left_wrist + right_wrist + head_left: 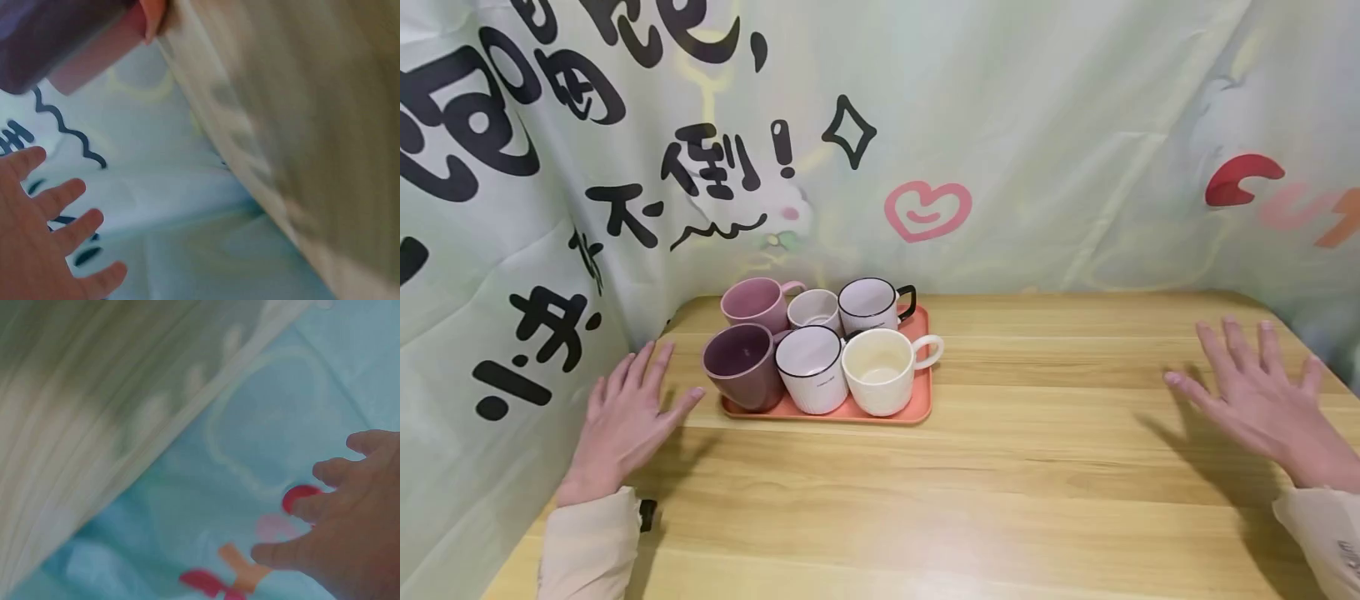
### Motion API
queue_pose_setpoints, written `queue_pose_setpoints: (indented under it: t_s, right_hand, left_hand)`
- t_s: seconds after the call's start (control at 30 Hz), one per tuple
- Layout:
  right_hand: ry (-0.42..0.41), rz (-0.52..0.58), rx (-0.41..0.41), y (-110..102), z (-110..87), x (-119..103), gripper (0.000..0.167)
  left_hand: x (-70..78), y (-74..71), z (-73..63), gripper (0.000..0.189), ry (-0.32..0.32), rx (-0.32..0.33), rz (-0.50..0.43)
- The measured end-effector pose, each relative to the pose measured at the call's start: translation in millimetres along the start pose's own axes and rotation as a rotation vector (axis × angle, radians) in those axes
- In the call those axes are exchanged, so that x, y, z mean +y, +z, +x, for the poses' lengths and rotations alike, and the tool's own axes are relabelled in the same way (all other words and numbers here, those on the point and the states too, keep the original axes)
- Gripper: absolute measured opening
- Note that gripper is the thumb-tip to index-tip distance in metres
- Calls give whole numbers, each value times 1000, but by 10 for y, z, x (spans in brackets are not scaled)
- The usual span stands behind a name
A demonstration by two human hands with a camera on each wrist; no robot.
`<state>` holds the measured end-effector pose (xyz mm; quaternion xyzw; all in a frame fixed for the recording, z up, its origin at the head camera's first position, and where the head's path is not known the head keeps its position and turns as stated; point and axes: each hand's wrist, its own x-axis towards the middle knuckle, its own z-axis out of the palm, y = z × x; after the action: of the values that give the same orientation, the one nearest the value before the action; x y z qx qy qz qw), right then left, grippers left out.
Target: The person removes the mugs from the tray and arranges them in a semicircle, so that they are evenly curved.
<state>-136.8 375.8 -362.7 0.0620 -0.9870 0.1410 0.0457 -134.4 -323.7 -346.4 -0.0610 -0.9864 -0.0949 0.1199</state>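
My left hand (pixel 627 417) hovers over the table's left side with its fingers spread, just left of a coral tray (pixel 919 398), holding nothing. Several mugs stand upright on that tray. Its front row has a dark purple mug (pixel 745 375), a white mug with a black rim (pixel 812 375) and a cream mug (pixel 880 383). Behind them are a pink mug (pixel 758 302), a small white cup (pixel 814 308) and a white mug with a black handle (pixel 867 307). Far to the right, my right hand (pixel 1262 400) is spread above the table, touching nothing.
The wooden table (pixel 1045 483) ends at a back edge against a pale printed curtain (pixel 1037 150). That curtain also runs down the left side. A dark strap end (pixel 647 515) shows at the left cuff.
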Motion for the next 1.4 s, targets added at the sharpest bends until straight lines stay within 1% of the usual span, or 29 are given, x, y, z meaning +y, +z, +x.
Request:
queue_pose_setpoints:
  t_s: [0.07, 0.13, 0.17, 0.2, 0.27, 0.37, 0.43, 0.5, 0.6, 0.73, 0.8, 0.87, 1.0, 1.1, 1.23, 1.3, 1.4]
  right_hand:
    - [-51, 120, -1, -12, 7, -54, 79]
    - [-100, 245, -18, -36, 52, -131, 74]
    - [-122, 295, -25, -53, 92, -182, 72]
    - [-138, 322, -32, -75, 144, -239, 70]
    - [-134, 361, -58, -137, 255, -367, 67]
    - [-108, 377, -57, -213, 436, -572, 57]
    - [-86, 451, -55, -241, 536, -695, 53]
    - [-78, 520, -50, -239, 633, -808, 50]
    - [-86, 654, -79, -202, 756, -955, 48]
    - [-95, 749, -136, -133, 894, -1129, 47]
    - [-92, 778, -169, -105, 963, -1208, 48]
    - [-94, 810, -199, -78, 1027, -1272, 48]
    - [-107, 886, -232, -29, 1118, -1393, 45]
    - [-132, 927, -253, 15, 1165, -1495, 44]
    - [-136, 948, -268, 69, 1195, -1586, 43]
    - [-136, 955, -278, 95, 1219, -1636, 43]
    - [-145, 968, -310, 138, 1268, -1715, 41]
  left_hand:
    - [-45, 3, -8, 86, -6, -35, -39]
    - [-75, -2, -3, 91, -18, -83, -74]
    - [-82, -1, 2, 94, -24, -112, -96]
    - [-86, 1, 9, 97, -31, -137, -117]
    - [-86, 19, 28, 101, -28, -173, -164]
    - [-82, 80, 56, 97, -7, -196, -235]
    - [-95, 118, 82, 91, 19, -208, -279]
    - [-113, 146, 113, 87, 25, -229, -308]
    - [-138, 190, 156, 84, 28, -288, -405]
    - [-141, 262, 173, 81, -28, -385, -620]
    - [-136, 286, 174, 80, -67, -415, -698]
    - [-131, 304, 185, 81, -92, -432, -747]
    - [-121, 343, 235, 81, -100, -464, -807]
    - [-128, 377, 274, 77, -55, -458, -815]
    - [-108, 435, 333, 65, 28, -426, -791]
    - [-94, 450, 347, 63, 48, -418, -774]
    - [-72, 451, 351, 60, 53, -416, -717]
